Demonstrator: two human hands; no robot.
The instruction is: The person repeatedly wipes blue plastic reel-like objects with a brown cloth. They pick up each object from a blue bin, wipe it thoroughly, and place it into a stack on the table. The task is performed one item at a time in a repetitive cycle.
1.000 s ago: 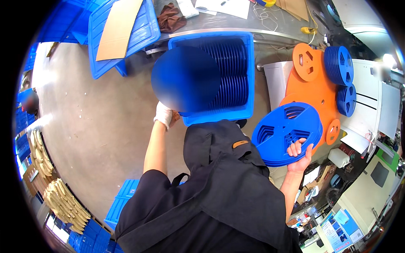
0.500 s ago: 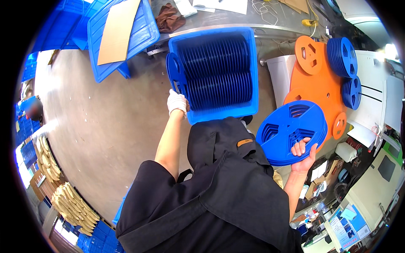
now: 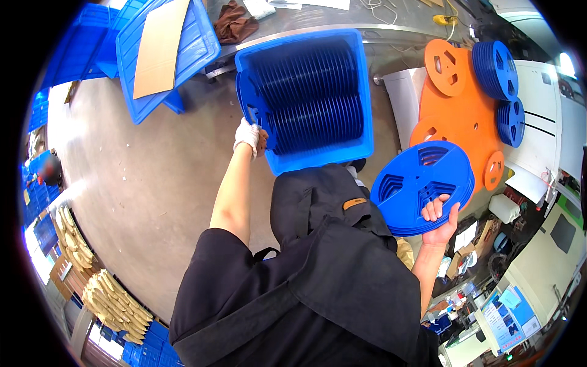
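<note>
At the left end of the blue crate (image 3: pixel 369 92), my left hand (image 3: pixel 249 135), in a white glove that leaves some fingers bare, is closed on the lower edge of a blue reel flange (image 3: pixel 246 98). That round plate with cut-outs stands on edge just inside the crate wall. Two rows of upright blue reel flanges (image 3: pixel 315 119) fill the crate beside it. My bare right hand (image 3: pixel 439 221) grips a stack of blue reel flanges (image 3: pixel 400 205) at my right side, fingers hooked through a cut-out and thumb outside the rim.
Right of the crate, an orange plate (image 3: pixel 468 131) bears orange discs (image 3: pixel 445 67) and blue flange stacks (image 3: pixel 492 70). A metal table (image 3: pixel 293 18) with a brown cloth (image 3: pixel 235 23) runs behind the crate. Left stands a blue lid (image 3: pixel 195 55) with cardboard (image 3: pixel 160 52) on it.
The left flange has shifted slightly right relative to the crate, now within its wall, with my left hand still on it. The view has shifted a little; my right hand keeps its stack.
</note>
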